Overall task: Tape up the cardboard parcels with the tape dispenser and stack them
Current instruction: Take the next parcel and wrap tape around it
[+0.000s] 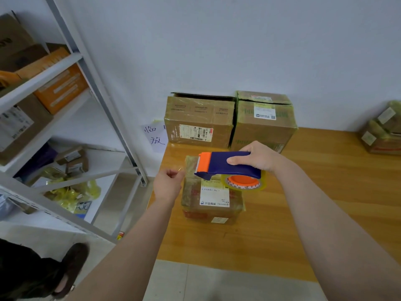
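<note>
Right hand [258, 157] clenched on blue tape dispenser [227, 165] above small parcel [213, 192] near the wooden table's [325, 192] left edge; left hand [168, 183] pinching at what looks like the free tape end, hard to confirm. Risk: thin tape folding onto itself or slipping from the pinch, so crooked seal. Dispenser long axis roughly left-right, orange toothed cutter [204, 162] pointing left, roll [245, 181] hanging underneath.

A paper sign [154, 135] on the wall reads "临" and "放"; the parcel labels are too small to read.

Grey metal shelving [91, 68] at left, handwritten paper sign [155, 135] on white wall [217, 40], wooden table [325, 192]
</note>
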